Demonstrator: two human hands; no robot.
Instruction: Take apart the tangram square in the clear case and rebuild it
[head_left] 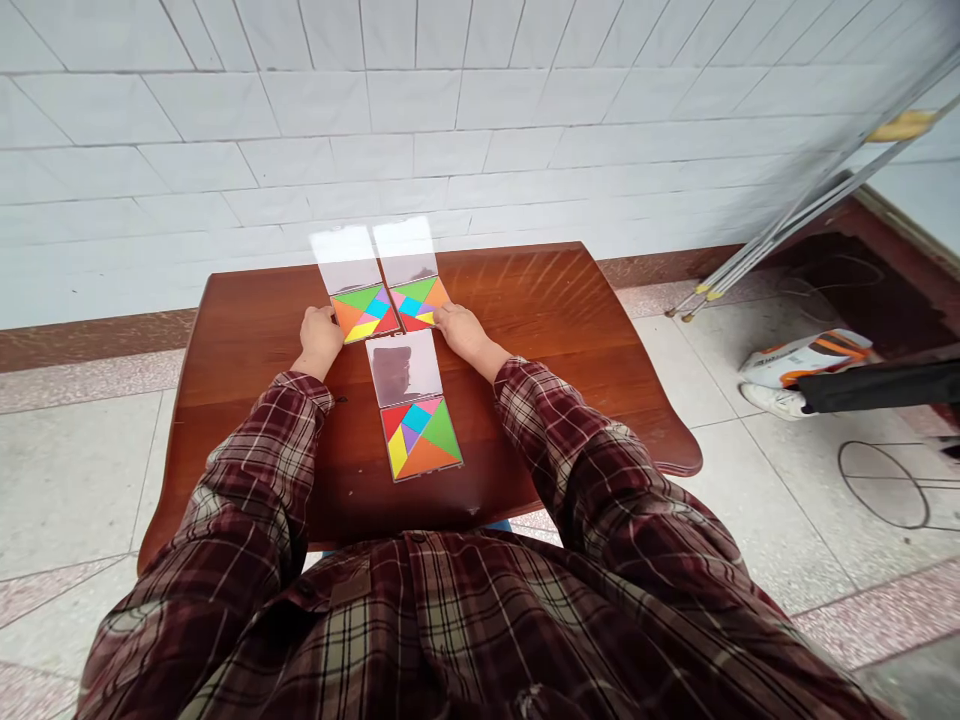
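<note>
Three tangram sets in flat square cases lie on the wooden table with their clear lids folded open. The left tangram case and the right tangram case sit side by side at the back, lids towards the wall. A third tangram case lies nearer my body, its lid pointing away from me. My left hand is closed at the outer edge of the left case. My right hand pinches the outer edge of the right case, fingertips over its corner. Coloured pieces fill each case.
The brown wooden table stands against a white tiled wall. On the right, crutches lean at a slant. A person's leg in dark trousers, a white and orange bag and a wire ring are beyond the table.
</note>
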